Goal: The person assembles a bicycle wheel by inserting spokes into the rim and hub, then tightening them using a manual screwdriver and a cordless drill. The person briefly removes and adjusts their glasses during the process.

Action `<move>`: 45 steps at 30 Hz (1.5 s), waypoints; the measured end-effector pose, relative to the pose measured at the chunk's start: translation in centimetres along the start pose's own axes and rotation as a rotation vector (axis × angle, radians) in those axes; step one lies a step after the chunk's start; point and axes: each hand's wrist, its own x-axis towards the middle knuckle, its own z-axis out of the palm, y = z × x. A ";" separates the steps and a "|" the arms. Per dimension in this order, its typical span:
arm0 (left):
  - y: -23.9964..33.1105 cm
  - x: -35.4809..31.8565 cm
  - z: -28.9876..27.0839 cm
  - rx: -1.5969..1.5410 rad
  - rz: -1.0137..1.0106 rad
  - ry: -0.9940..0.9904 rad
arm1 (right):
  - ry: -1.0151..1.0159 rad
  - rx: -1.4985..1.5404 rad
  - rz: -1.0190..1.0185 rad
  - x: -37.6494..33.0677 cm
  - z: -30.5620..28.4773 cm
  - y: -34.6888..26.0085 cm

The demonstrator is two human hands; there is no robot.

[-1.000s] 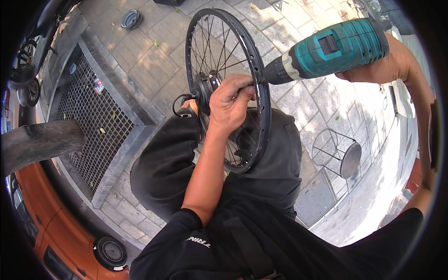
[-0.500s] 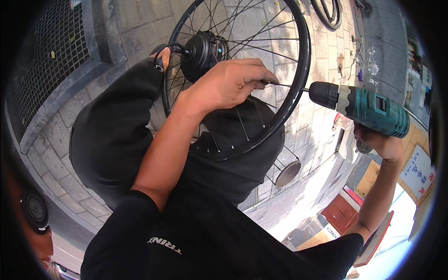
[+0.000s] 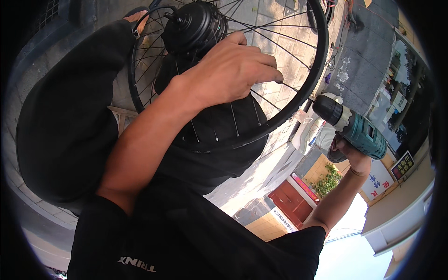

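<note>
A black spoked wheel rim [image 3: 322, 49] leans over my legs, with a black hub motor [image 3: 193, 30] at its middle and a cable running from the axle. My left hand [image 3: 233, 70] reaches across the wheel, its fingers curled at a thin dark spoke [image 3: 290, 87] near the rim; the thumb is mostly hidden. Out on the right, my right hand [image 3: 352, 155] grips the handle of a teal and black cordless drill [image 3: 366, 138]. The drill's chuck points at the outer side of the rim, close to where that spoke meets it.
Grey paving [image 3: 254, 179] lies under the wheel and my legs. A tyre [image 3: 322, 16] is on the ground at the far right, with thin cables nearby. Shopfront windows [image 3: 396, 93] and signs stand farther right. A metal grate is at the far left.
My view has turned, shifting the surroundings. The drill now sits lower and more tilted, its chuck still by the rim. My left hand remains near the spoke, with its fingers bent differently.
</note>
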 end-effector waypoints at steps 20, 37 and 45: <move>0.2 0.2 0.1 0.020 -0.018 -0.040 | 0.004 0.385 0.084 0.2 1.9 -2.5; 0.4 0.0 0.2 0.016 -0.015 -0.024 | 0.058 0.472 0.054 0.0 2.8 -2.9; 0.3 0.1 0.2 0.032 -0.012 -0.013 | 0.044 0.431 0.055 -0.2 2.6 -2.2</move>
